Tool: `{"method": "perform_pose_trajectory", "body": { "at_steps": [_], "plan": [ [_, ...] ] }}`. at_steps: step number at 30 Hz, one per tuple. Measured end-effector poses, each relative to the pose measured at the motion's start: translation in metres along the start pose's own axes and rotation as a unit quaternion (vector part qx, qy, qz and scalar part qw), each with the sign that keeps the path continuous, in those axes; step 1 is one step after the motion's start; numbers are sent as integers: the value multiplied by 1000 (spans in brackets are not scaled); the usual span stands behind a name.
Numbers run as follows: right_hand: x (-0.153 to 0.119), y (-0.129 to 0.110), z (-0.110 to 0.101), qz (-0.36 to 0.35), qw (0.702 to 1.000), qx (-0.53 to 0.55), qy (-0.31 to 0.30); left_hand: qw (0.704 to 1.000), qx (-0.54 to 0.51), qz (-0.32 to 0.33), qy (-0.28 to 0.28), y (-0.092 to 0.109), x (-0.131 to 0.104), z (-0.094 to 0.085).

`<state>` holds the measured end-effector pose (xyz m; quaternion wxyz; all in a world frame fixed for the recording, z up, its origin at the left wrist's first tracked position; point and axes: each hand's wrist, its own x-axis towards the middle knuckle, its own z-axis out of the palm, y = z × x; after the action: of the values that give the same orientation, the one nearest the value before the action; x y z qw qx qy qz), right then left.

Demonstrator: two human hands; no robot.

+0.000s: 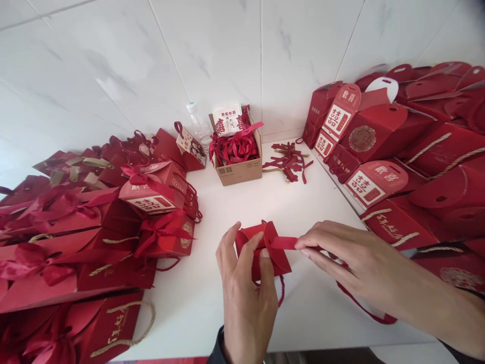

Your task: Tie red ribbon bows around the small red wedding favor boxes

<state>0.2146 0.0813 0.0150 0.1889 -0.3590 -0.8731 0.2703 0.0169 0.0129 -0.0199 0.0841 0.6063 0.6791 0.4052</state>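
Note:
A small red gift box (280,260) with rounded flaps sits on the white table in front of me. My left hand (250,273) grips it from above, fingers bent over its top and left side. From a slot in the right flap runs a red ribbon (284,243). Its length is pinched between the thumb and fingers of my right hand (337,253), pulled taut to the right of the box. The ribbon's loose end trails below my right hand onto the table. A twisted dark red cord hangs at the box's lower edge.
A cardboard box (242,174) full of red ribbons stands near the tiled wall, a plastic bottle (197,124) behind it. Dark red tasselled strips (290,162) lie to its right. Bow-tied red boxes (113,237) crowd the left; boxes without bows (401,202) are stacked right.

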Motion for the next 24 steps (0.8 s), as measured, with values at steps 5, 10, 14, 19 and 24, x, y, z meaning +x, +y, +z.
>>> {"method": "perform_pose_trajectory", "body": {
  "at_steps": [5, 10, 14, 19, 24],
  "plan": [
    [5, -2, 3, -9, 1000, 3, -3, 1000, 0, 8, 1, -1, 2, 3],
    [8, -3, 2, 0, 1000, 13, 14, 999, -37, -22, -7, 1, 2, 1],
    [16, -11, 4, -12, 997, 13, 81, 993, -102, -60, -4, 3, 1, -1],
    [33, -25, 15, -64, 993, 85, 59, 979, -183, -83, 27, 8, -4, -5],
    [44, -30, 21, 4, 989, 147, 12, 974, -193, -101, 64, 3, -12, -6]
  ]
}}
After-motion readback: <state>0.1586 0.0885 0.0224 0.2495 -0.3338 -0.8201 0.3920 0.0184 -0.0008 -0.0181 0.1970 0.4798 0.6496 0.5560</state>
